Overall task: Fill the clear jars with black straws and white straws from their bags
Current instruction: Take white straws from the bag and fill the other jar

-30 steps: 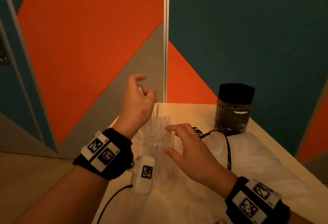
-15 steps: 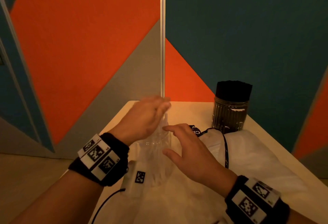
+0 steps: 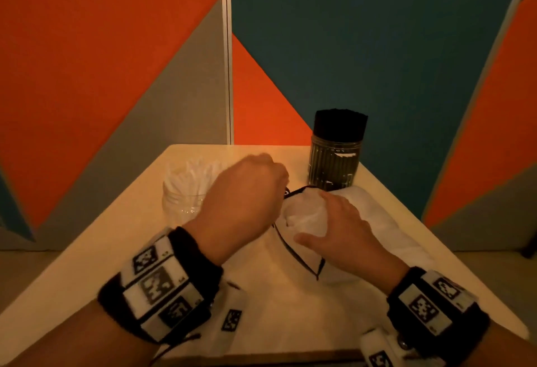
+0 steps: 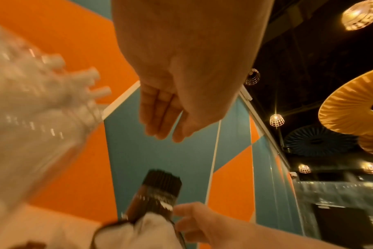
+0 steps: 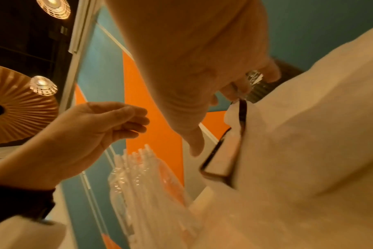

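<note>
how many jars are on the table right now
2. One clear jar with white straws stands at the table's far left, beyond the left hand. The other jar, packed with black straws, stands at the far right by the white bag.

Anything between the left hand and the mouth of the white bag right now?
Nothing visible. The left hand hangs beside the white bag, whose mouth the right hand holds; the jar of white straws stands off to the left.

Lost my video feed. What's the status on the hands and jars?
Left hand empty, over white bag mouth. Right hand grips bag. Clear jar of white straws part-full; black-straw jar packed. Nothing blocking.
</note>
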`<state>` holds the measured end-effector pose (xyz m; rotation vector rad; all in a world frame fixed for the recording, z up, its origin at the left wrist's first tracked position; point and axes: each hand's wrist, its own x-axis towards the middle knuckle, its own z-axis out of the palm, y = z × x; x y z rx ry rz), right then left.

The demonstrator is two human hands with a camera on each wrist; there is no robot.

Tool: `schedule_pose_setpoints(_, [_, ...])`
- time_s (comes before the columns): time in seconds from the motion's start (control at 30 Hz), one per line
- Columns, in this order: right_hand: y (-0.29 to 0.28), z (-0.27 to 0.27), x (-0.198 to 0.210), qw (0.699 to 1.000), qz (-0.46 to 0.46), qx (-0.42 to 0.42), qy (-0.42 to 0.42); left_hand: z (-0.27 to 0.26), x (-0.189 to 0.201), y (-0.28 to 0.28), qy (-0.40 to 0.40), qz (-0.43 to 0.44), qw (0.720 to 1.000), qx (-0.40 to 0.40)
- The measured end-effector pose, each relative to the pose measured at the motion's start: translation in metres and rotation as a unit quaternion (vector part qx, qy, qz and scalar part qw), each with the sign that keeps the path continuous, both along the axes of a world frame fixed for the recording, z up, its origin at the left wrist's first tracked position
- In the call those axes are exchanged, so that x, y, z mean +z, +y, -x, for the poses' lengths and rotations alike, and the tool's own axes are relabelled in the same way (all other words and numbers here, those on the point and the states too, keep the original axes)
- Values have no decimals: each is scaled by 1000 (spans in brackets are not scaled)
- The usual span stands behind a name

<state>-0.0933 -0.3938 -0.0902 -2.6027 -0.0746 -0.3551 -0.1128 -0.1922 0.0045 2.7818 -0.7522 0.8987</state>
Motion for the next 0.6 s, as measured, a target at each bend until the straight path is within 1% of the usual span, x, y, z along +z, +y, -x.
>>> schedule_pose_setpoints(0.07, [-12,-3,-12,997,22,-34,67,-11,-18,-20,85,-35,996,15])
schedule_pose_setpoints(0.17, [-17,-4,-26,985,64,-70,144,-38,-38,-42,208,-65,976,-8])
schedule_pose_setpoints(0.23, [-16,-3,-32,978,87,-68,179,-55,-46,-57,263,-69,962,-29])
schedule_pose_setpoints(0.3, [-14,0,-37,972,114,-59,194,-70,-50,-70,304,-79,949,-41])
schedule_pose_setpoints(0.4, [-12,4,-44,965,169,-57,191,-88,-53,-83,339,-88,935,-52])
schedule_pose_setpoints(0.43, [-12,4,-45,963,183,-61,190,-91,-55,-87,340,-95,934,-52])
schedule_pose_setpoints(0.5, [-12,4,-46,959,199,-64,189,-96,-59,-96,330,-116,935,-54])
schedule_pose_setpoints(0.6, [-11,4,-47,962,196,-63,177,-99,-64,-107,301,-142,942,-39])
